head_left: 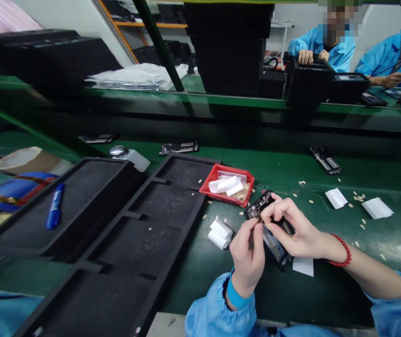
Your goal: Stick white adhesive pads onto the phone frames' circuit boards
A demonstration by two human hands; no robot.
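Observation:
An opened phone body point(276, 248) with exposed inner parts lies on the green bench, partly covered by my hands. My left hand point(247, 252), with a blue band at the wrist, is closed in a pinch just over the phone's near left side. Fingertip to fingertip with it, my right hand point(293, 229) also pinches, above the phone's middle. Whatever small piece sits between the fingers is too small to name. A folded white paper point(220, 233) rests left of my left hand, and a white slip point(303, 266) lies beside the phone.
A red bin point(227, 185) holds white papers and small tan pieces. Black compartment trays point(144, 229) stand at left, one carrying a blue marker point(55, 206). More phone bodies point(325, 160) lie farther back. Two people in blue point(344, 44) work across the bench.

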